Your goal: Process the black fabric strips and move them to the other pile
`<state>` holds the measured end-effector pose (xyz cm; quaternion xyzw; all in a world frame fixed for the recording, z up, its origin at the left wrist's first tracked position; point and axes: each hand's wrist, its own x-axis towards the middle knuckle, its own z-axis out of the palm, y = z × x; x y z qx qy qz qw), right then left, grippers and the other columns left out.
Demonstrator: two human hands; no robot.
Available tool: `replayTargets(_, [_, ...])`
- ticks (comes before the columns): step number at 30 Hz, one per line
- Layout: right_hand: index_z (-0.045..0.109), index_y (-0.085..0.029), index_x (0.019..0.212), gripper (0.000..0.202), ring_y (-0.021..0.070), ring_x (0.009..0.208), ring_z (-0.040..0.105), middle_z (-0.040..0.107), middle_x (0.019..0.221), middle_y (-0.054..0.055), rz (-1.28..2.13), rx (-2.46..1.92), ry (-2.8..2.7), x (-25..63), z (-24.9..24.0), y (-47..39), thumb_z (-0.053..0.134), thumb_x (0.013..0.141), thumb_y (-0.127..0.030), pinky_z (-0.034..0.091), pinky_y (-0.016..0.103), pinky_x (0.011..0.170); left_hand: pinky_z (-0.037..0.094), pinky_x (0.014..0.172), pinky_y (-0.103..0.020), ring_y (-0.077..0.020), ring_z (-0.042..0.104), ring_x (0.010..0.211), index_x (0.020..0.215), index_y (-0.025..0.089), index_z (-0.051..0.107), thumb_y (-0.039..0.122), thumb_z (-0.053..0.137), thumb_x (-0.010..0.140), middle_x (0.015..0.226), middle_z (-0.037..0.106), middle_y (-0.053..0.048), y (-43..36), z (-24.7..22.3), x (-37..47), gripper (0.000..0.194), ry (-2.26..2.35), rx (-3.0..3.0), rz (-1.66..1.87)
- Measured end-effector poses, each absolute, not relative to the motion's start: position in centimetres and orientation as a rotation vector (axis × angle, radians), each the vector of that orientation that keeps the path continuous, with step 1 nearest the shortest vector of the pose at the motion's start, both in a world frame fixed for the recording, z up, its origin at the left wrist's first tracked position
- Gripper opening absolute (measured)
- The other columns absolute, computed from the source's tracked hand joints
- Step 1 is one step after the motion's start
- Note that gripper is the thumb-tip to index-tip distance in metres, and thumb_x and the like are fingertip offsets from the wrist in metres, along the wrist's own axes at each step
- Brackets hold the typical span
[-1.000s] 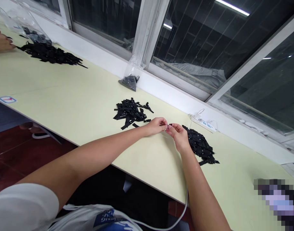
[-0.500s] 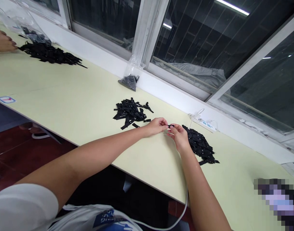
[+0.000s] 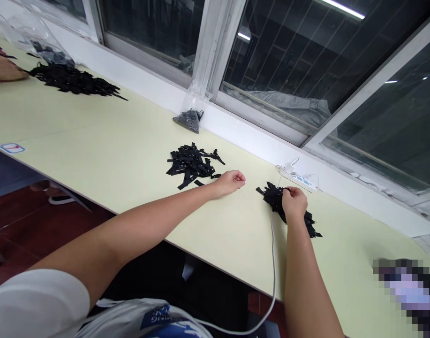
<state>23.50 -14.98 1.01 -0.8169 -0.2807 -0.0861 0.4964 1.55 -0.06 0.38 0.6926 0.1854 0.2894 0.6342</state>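
Note:
My right hand (image 3: 295, 203) is over the right pile of short black fabric strips (image 3: 273, 196), with its fingers pinched together on a black strip at the pile's upper edge. Most of that strip is lost against the others. My left hand (image 3: 231, 183) rests just above the table between two piles, its fingers curled in; whether something small sits in them is hidden. Beside it, on the left, lies a looser pile of black strips (image 3: 191, 162), some with small pale spots.
A clear plastic bag (image 3: 188, 119) with dark pieces stands by the wall. A white power strip (image 3: 299, 178) lies behind the right pile, and a white cable (image 3: 273, 263) crosses the table edge. At far left, another person's hand (image 3: 5, 68) is by a larger black pile (image 3: 72, 79).
My right hand has moved right, from the strip held between both hands to the right pile. My left hand stays in place, without the strip showing. The other person's hand has shifted slightly.

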Motion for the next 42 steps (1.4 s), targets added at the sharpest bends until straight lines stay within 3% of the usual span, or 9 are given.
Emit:
replayTargets(3, [0.065, -0.020, 0.081, 0.015, 0.0280, 0.077, 0.059, 0.063, 0.072, 0.007, -0.321, -2.127, -0.561, 24.5, 1.1, -16.2, 0.057, 0.069, -0.025, 0.047, 0.049, 0.086, 0.042, 0.066, -0.026, -0.0111, 0.052, 0.071, 0.086, 0.015, 0.061, 0.019, 0.061, 0.083, 0.081, 0.059, -0.002, 0.1, 0.3, 1.5, 0.004, 0.384, 1.622, 0.713])
replayTargets(11, [0.064, -0.021, 0.088, 0.016, 0.0290, 0.084, 0.058, 0.065, 0.082, 0.008, -0.460, -2.267, -0.480, 25.4, 0.6, -17.1, 0.056, 0.074, -0.024, 0.046, 0.046, 0.087, 0.040, 0.070, -0.026, -0.0108, 0.050, 0.073, 0.080, 0.017, 0.057, 0.018, 0.061, 0.078, 0.082, 0.058, 0.001, 0.8, 0.5, 1.6, 0.005, 0.440, 1.656, 0.883])
replayTargets(20, [0.056, -0.018, 0.110, 0.033, 0.0355, 0.111, 0.052, 0.060, 0.111, 0.017, -0.652, -2.200, -0.447, 24.9, 0.5, -16.8, 0.056, 0.077, -0.025, 0.040, 0.052, 0.098, 0.041, 0.070, -0.027, -0.0136, 0.052, 0.075, 0.079, 0.018, 0.058, 0.019, 0.061, 0.075, 0.079, 0.058, 0.001, 0.7, 0.6, 1.6, 0.005, 0.499, 1.714, 0.844])
replayTargets(25, [0.058, -0.016, 0.105, 0.028, 0.0323, 0.105, 0.054, 0.061, 0.103, 0.015, -0.789, -2.030, -0.740, 23.1, 0.4, -15.2, 0.051, 0.080, -0.024, 0.039, 0.047, 0.099, 0.042, 0.071, -0.028, -0.0145, 0.054, 0.077, 0.081, 0.018, 0.057, 0.021, 0.060, 0.078, 0.081, 0.059, 0.000, 1.0, 0.0, 1.7, 0.005, 0.479, 1.819, 0.862])
replayTargets(32, [0.062, -0.015, 0.106, 0.029, 0.0282, 0.092, 0.056, 0.062, 0.096, 0.012, -0.677, -1.932, -1.138, 19.2, -0.2, -12.7, 0.049, 0.084, -0.028, 0.043, 0.044, 0.094, 0.042, 0.071, -0.032, -0.0179, 0.053, 0.076, 0.083, 0.020, 0.055, 0.018, 0.052, 0.083, 0.088, 0.060, -0.004, 2.5, 0.6, 0.2, 0.004, 0.552, 2.321, 0.850])
replayTargets(42, [0.064, -0.015, 0.102, 0.029, 0.0232, 0.079, 0.055, 0.064, 0.091, 0.010, -0.591, -1.925, -1.117, 19.6, -0.3, -13.0, 0.051, 0.083, -0.032, 0.045, 0.039, 0.084, 0.040, 0.077, -0.035, -0.0216, 0.054, 0.084, 0.090, 0.020, 0.052, 0.017, 0.051, 0.085, 0.098, 0.060, -0.007, 4.7, 2.8, -1.3, 0.006, 0.833, 2.408, 0.951])
